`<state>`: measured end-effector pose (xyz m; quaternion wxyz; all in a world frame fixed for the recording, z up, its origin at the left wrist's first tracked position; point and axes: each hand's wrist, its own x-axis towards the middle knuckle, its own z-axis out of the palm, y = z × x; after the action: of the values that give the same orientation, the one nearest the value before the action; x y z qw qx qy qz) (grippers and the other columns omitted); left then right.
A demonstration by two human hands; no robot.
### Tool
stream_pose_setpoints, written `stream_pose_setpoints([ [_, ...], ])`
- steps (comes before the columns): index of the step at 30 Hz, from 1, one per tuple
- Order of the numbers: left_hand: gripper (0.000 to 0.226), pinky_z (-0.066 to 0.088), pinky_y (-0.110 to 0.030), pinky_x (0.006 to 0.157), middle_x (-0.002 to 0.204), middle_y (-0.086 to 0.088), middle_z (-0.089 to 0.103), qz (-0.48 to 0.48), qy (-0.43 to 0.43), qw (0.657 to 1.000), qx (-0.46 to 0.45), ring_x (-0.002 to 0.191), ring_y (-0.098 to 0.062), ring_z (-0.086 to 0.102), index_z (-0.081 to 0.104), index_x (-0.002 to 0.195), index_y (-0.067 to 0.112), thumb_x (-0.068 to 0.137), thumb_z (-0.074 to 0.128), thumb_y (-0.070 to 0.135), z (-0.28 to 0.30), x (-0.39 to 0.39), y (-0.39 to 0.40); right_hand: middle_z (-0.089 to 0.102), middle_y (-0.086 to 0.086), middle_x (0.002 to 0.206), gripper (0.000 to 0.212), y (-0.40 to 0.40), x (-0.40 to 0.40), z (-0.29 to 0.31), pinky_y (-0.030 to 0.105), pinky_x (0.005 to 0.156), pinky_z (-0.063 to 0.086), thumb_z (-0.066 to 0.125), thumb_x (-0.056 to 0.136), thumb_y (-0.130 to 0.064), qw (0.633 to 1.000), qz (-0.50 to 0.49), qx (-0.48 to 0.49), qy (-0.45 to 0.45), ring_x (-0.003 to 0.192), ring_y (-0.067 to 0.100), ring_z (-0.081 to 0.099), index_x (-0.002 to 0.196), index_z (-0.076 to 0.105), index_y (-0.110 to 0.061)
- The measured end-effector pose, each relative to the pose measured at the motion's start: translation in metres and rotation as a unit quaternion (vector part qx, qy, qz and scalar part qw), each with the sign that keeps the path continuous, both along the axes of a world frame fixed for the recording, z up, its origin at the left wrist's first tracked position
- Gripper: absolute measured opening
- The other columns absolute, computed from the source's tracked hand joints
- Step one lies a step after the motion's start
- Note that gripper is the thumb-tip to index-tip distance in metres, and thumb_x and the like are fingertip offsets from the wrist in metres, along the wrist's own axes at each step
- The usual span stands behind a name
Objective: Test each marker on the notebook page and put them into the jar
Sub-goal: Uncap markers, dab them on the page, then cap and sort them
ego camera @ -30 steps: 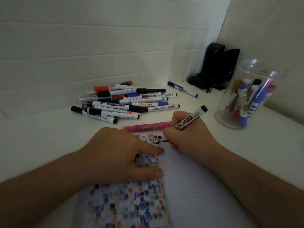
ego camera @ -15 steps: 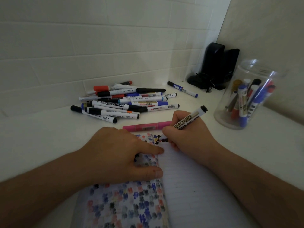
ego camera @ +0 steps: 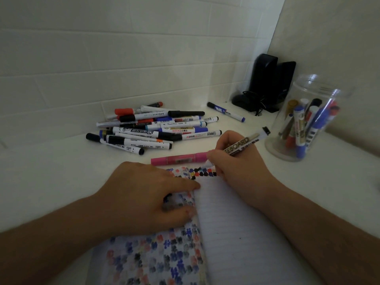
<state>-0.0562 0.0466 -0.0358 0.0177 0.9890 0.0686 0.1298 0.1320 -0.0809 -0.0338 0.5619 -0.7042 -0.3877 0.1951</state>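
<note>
An open notebook (ego camera: 242, 233) lies in front of me, its left page covered with coloured ink blots. My left hand (ego camera: 148, 200) presses flat on that left page. My right hand (ego camera: 236, 161) grips a white whiteboard marker (ego camera: 244, 141) with a black end, its tip down at the top edge of the page beside a row of dark blots. A clear plastic jar (ego camera: 304, 120) at the right holds several markers. A pile of markers (ego camera: 156, 128) lies behind the notebook.
A pink marker (ego camera: 178, 158) lies just beyond the notebook's top edge. A single blue-capped marker (ego camera: 226, 112) rests near the back corner, next to black speakers (ego camera: 271, 83) with a cable. White tiled walls close the back and right.
The marker tip has shifted slightly right along the page's top edge, and the row of dark blots there has grown. My left hand has stayed put.
</note>
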Motion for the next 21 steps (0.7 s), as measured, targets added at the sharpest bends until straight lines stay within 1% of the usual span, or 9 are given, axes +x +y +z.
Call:
stream_pose_setpoints([
  [2, 0.037, 0.035, -0.016, 0.053, 0.067, 0.020, 0.057, 0.019, -0.040, 0.997, -0.067, 0.060, 0.000, 0.055, 0.044, 0.125, 0.056, 0.090, 0.037, 0.065, -0.001, -0.004, 0.001, 0.055, -0.001, 0.061, 0.018, -0.007, 0.001, 0.003, 0.020, 0.049, 0.041, 0.075, 0.091, -0.012, 0.998, 0.036, 0.053, 0.021, 0.052, 0.011, 0.046, 0.085, 0.058, -0.012],
  [4, 0.016, 0.039, -0.020, 0.053, 0.075, 0.012, 0.058, 0.041, -0.089, 0.975, -0.200, 0.068, -0.009, 0.056, 0.038, 0.107, 0.047, 0.092, 0.040, 0.050, -0.001, -0.004, 0.005, 0.057, -0.002, 0.062, 0.014, -0.014, 0.000, 0.008, 0.021, 0.048, 0.041, 0.077, 0.092, -0.020, 0.990, 0.083, 0.098, 0.055, 0.053, 0.013, 0.048, 0.087, 0.064, -0.015],
  [6, 0.008, 0.049, -0.030, 0.062, 0.087, 0.011, 0.060, 0.050, -0.138, 0.939, -0.311, 0.078, -0.011, 0.058, 0.040, 0.106, 0.043, 0.102, 0.035, 0.048, -0.001, -0.001, 0.012, 0.059, 0.005, 0.065, 0.005, -0.018, -0.001, 0.012, 0.024, 0.048, 0.042, 0.072, 0.089, -0.020, 0.973, 0.124, 0.129, 0.144, 0.056, 0.017, 0.051, 0.084, 0.070, -0.018],
  [7, 0.015, 0.051, -0.026, 0.069, 0.095, 0.018, 0.060, 0.049, -0.146, 0.928, -0.338, 0.087, -0.007, 0.060, 0.042, 0.107, 0.044, 0.100, 0.034, 0.055, -0.001, 0.001, 0.014, 0.060, 0.008, 0.068, 0.005, -0.019, -0.001, 0.014, 0.025, 0.048, 0.042, 0.069, 0.085, -0.020, 0.960, 0.144, 0.134, 0.201, 0.059, 0.018, 0.053, 0.085, 0.073, -0.018],
  [9, 0.025, 0.047, -0.011, 0.076, 0.103, 0.033, 0.058, 0.041, -0.139, 0.923, -0.356, 0.102, 0.006, 0.057, 0.041, 0.109, 0.047, 0.087, 0.038, 0.060, -0.002, 0.005, 0.016, 0.066, 0.011, 0.076, 0.020, -0.021, 0.001, 0.016, 0.026, 0.051, 0.044, 0.066, 0.075, -0.023, 0.933, 0.184, 0.129, 0.280, 0.064, 0.020, 0.057, 0.090, 0.078, -0.015],
  [10, 0.026, 0.046, -0.008, 0.078, 0.104, 0.033, 0.058, 0.038, -0.136, 0.923, -0.357, 0.104, 0.010, 0.057, 0.041, 0.109, 0.047, 0.085, 0.040, 0.058, -0.002, 0.007, 0.016, 0.068, 0.012, 0.079, 0.029, -0.022, 0.002, 0.016, 0.026, 0.052, 0.044, 0.065, 0.072, -0.028, 0.928, 0.196, 0.122, 0.293, 0.066, 0.020, 0.058, 0.093, 0.079, -0.014],
  [12, 0.025, 0.047, -0.008, 0.077, 0.105, 0.025, 0.061, 0.030, -0.142, 0.925, -0.351, 0.101, 0.007, 0.060, 0.041, 0.107, 0.043, 0.085, 0.044, 0.055, -0.002, 0.008, 0.015, 0.070, 0.012, 0.082, 0.035, -0.022, 0.002, 0.014, 0.025, 0.054, 0.044, 0.059, 0.075, -0.032, 0.926, 0.204, 0.108, 0.299, 0.068, 0.019, 0.059, 0.096, 0.081, -0.015],
  [15, 0.027, 0.052, -0.014, 0.078, 0.103, 0.018, 0.067, 0.019, -0.153, 0.926, -0.344, 0.098, 0.001, 0.065, 0.042, 0.106, 0.039, 0.086, 0.047, 0.057, -0.002, 0.009, 0.012, 0.071, 0.013, 0.081, 0.038, -0.021, 0.002, 0.013, 0.026, 0.055, 0.044, 0.048, 0.082, -0.030, 0.931, 0.194, 0.096, 0.295, 0.068, 0.020, 0.059, 0.095, 0.081, -0.015],
  [21, 0.026, 0.050, -0.012, 0.080, 0.106, 0.018, 0.067, 0.002, -0.150, 0.928, -0.340, 0.102, 0.004, 0.064, 0.042, 0.105, 0.042, 0.086, 0.044, 0.059, -0.001, 0.008, 0.010, 0.070, 0.018, 0.081, 0.027, -0.018, -0.001, 0.013, 0.029, 0.057, 0.043, 0.050, 0.081, -0.024, 0.936, 0.173, 0.091, 0.291, 0.067, 0.025, 0.057, 0.092, 0.072, -0.013],
])
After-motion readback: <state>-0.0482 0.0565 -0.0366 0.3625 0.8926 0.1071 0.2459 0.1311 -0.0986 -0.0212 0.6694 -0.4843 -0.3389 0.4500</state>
